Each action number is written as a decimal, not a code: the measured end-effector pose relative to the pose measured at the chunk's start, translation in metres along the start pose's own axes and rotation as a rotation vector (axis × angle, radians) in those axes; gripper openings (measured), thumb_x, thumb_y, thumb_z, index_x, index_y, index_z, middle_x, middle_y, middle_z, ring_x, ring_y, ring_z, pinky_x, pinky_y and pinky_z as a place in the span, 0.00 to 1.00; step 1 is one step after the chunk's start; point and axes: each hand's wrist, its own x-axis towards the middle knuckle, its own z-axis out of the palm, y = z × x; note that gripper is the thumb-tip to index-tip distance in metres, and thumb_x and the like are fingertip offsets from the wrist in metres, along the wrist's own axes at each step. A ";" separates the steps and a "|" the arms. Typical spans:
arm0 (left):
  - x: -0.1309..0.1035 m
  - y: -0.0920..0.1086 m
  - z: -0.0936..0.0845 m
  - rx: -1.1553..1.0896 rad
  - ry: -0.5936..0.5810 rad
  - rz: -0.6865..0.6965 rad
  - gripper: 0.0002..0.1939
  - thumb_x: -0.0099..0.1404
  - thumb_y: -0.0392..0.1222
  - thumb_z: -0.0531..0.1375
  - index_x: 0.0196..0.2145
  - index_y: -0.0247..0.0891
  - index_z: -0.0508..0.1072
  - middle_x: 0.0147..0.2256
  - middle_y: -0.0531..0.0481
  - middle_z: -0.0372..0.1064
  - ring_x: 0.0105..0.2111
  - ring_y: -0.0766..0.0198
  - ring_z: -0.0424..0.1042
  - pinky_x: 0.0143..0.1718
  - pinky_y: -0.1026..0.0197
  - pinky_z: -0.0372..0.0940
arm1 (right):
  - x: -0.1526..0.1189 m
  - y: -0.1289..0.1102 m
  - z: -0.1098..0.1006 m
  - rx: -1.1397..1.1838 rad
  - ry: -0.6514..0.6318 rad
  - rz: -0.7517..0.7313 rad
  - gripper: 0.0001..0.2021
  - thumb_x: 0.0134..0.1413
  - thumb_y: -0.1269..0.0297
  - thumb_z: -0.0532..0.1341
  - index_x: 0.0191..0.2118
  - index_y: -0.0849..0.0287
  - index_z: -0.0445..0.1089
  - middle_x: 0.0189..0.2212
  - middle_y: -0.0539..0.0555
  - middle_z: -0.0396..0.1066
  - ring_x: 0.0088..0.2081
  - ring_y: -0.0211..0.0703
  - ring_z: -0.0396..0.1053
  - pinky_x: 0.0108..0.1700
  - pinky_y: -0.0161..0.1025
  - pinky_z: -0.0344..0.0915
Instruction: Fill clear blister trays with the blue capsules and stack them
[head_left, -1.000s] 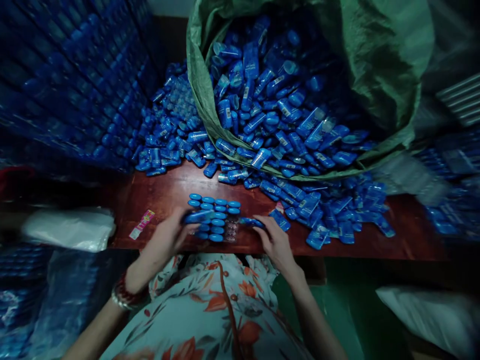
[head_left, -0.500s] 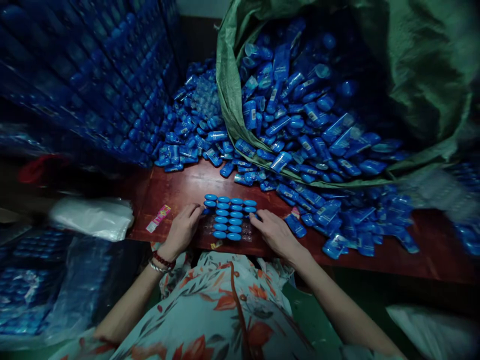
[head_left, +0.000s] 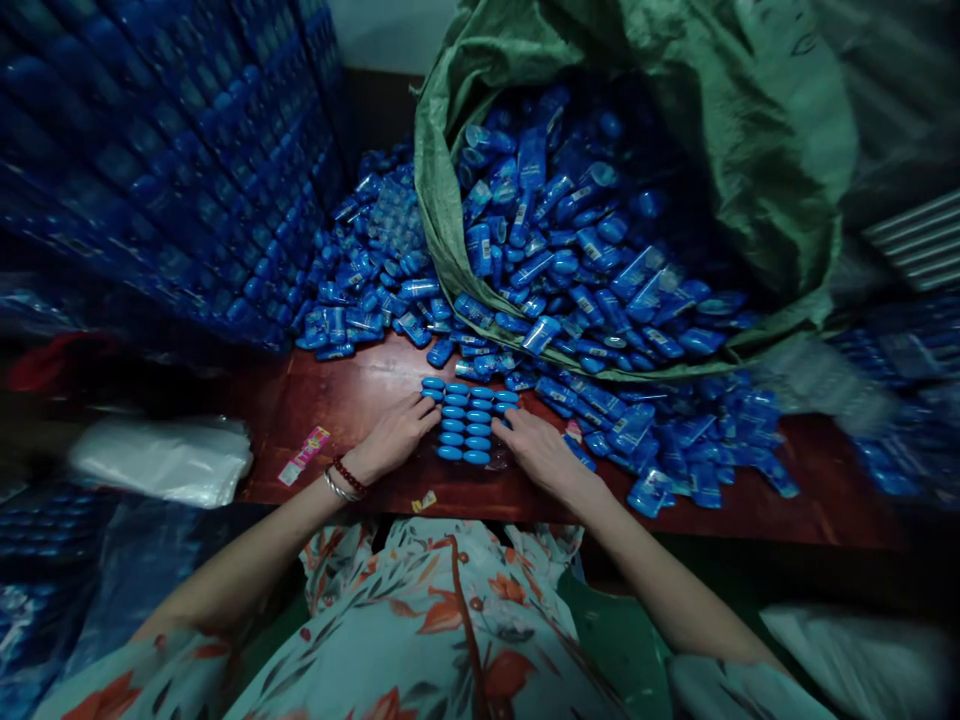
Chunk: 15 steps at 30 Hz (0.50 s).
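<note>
Several glossy blue containers (head_left: 465, 425), rounded at the end facing me, stand in close rows on the red-brown tabletop. Two columns in the middle reach nearer to me than the outer ones. My left hand (head_left: 395, 432) has its curled fingers against the left side of the group, at the outer containers. From the right, my right hand (head_left: 536, 452) presses thumb and fingers to the opposite outer column. A clear plastic edge shows faintly beneath the group near my right fingers. Fingertips on both sides are partly hidden.
A green woven sack (head_left: 435, 210) spills loose blue containers (head_left: 637, 420) over the table (head_left: 337, 385). Tall stacks of packed blue containers (head_left: 172, 180) rise at left. Clear plastic bags (head_left: 169, 460), a pink label strip (head_left: 304, 455) and a yellow scrap (head_left: 424, 501) lie nearer.
The grouped containers have slid a little away from me and to the right, with both hands at their sides. My left hand has moved further round the group's near left side. The camera view has shifted.
</note>
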 end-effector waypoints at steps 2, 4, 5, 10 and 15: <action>0.000 0.000 0.003 0.010 0.063 -0.008 0.13 0.66 0.32 0.49 0.46 0.34 0.68 0.42 0.41 0.66 0.41 0.57 0.64 0.40 0.54 0.65 | -0.006 0.000 0.009 0.038 0.061 0.029 0.16 0.59 0.77 0.48 0.48 0.59 0.66 0.37 0.57 0.67 0.39 0.42 0.64 0.39 0.38 0.63; -0.007 -0.001 0.008 0.010 0.158 -0.016 0.15 0.66 0.32 0.48 0.47 0.35 0.68 0.43 0.40 0.65 0.41 0.57 0.64 0.40 0.54 0.65 | -0.017 -0.004 0.022 0.110 0.195 0.081 0.19 0.58 0.76 0.48 0.53 0.60 0.63 0.43 0.60 0.67 0.43 0.44 0.65 0.42 0.40 0.65; -0.011 -0.001 0.010 -0.003 0.209 -0.025 0.15 0.66 0.32 0.49 0.48 0.37 0.68 0.44 0.40 0.64 0.41 0.57 0.65 0.39 0.55 0.65 | -0.024 -0.006 0.029 0.160 0.285 0.128 0.20 0.59 0.76 0.48 0.55 0.59 0.62 0.46 0.61 0.66 0.45 0.44 0.65 0.44 0.40 0.65; -0.005 -0.022 0.006 -0.249 0.463 -0.246 0.14 0.68 0.37 0.49 0.48 0.37 0.69 0.42 0.44 0.65 0.39 0.62 0.67 0.39 0.60 0.65 | -0.065 -0.008 0.052 0.337 0.596 0.594 0.16 0.62 0.67 0.48 0.53 0.57 0.64 0.45 0.58 0.67 0.46 0.43 0.66 0.48 0.39 0.64; 0.053 -0.071 0.004 -0.281 0.159 -0.261 0.14 0.66 0.44 0.52 0.45 0.35 0.70 0.41 0.44 0.67 0.37 0.60 0.69 0.38 0.60 0.65 | -0.090 0.018 0.043 0.140 0.120 0.823 0.15 0.59 0.62 0.54 0.49 0.61 0.67 0.37 0.60 0.68 0.39 0.50 0.66 0.37 0.42 0.65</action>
